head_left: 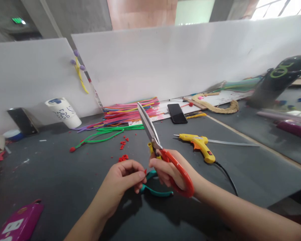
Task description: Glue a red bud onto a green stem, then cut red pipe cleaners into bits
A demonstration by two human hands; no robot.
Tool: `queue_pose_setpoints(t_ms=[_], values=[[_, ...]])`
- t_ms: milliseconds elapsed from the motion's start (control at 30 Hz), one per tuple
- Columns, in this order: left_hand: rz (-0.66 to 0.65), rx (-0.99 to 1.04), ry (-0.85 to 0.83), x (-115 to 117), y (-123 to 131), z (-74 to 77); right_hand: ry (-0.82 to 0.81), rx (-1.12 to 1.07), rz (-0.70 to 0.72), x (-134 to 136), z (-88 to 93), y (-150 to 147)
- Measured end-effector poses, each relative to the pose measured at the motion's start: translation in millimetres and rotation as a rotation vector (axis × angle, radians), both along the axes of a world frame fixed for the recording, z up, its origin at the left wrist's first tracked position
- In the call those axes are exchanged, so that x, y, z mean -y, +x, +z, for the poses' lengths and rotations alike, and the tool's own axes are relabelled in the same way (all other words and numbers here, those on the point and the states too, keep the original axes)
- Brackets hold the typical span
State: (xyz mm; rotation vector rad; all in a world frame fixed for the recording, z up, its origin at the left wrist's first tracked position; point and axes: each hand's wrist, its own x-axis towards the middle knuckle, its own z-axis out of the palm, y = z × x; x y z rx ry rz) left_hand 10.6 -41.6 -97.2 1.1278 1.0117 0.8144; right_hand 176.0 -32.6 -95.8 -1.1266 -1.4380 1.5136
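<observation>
My right hand (167, 169) grips scissors (175, 164) with red handles, their blades pointing up and away to the left. My left hand (126, 177) pinches a tiny red piece (145, 172) between thumb and fingertips, close beside my right hand. Below and between the hands lie teal-handled pliers (160, 193), partly covered by my fingers. A small pile of red bits (123, 157) sits just beyond my left hand. Behind it, green stems (110, 134) stretch across the table, one ending in a red tip (72, 149).
A yellow glue gun (199, 144) with a black cord lies at the right. Colourful pipe cleaners (130, 112) and a black phone (177, 113) lie at the back. A white paper cup (63, 113) stands back left; a purple object (21, 221) is at front left.
</observation>
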Motion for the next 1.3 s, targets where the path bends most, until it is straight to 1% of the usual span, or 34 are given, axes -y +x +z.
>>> queue_pose_setpoints(t_ms=[67, 133, 233, 300, 367, 500, 667, 833, 933, 1033, 1167, 1300], values=[[0.02, -0.07, 0.047, -3, -3, 0.5, -0.003, 0.004, -0.051, -4, -2.2, 1], [0.084, -0.21, 0.132, -9, -9, 0.7, -0.013, 0.024, -0.086, -8, -5.4, 2], [0.243, -0.539, 0.328, -24, -24, -2.2, -0.008, 0.096, -0.115, -13, -10.0, 5], [0.314, -0.786, 0.421, -36, -35, -6.3, 0.009, 0.15, -0.117, -16, -11.8, 8], [0.351, -0.871, 0.435, -46, -44, -10.5, 0.016, 0.185, -0.106, -18, -12.6, 9], [0.354, -1.047, 0.436, -57, -50, -14.6, 0.012, 0.189, -0.081, -18, -12.1, 9], [0.262, -1.255, 0.402, -70, -47, -14.7, 0.056, 0.191, -0.058, -15, -9.6, 9], [0.175, -1.371, 0.334, -92, -47, -19.8, 0.083, 0.209, -0.054, -13, -8.1, 8], [0.146, -1.39, 0.339, -96, -51, -21.6, 0.095, 0.219, -0.065, -14, -9.0, 8], [0.143, -1.4, 0.369, -92, -58, -20.8, 0.102, 0.23, -0.068, -15, -10.3, 9], [0.138, -1.388, 0.436, -80, -68, -17.3, 0.105, 0.237, -0.058, -16, -9.9, 10], [0.082, -1.375, 0.527, -72, -72, -13.9, 0.107, 0.24, -0.051, -16, -9.3, 11]])
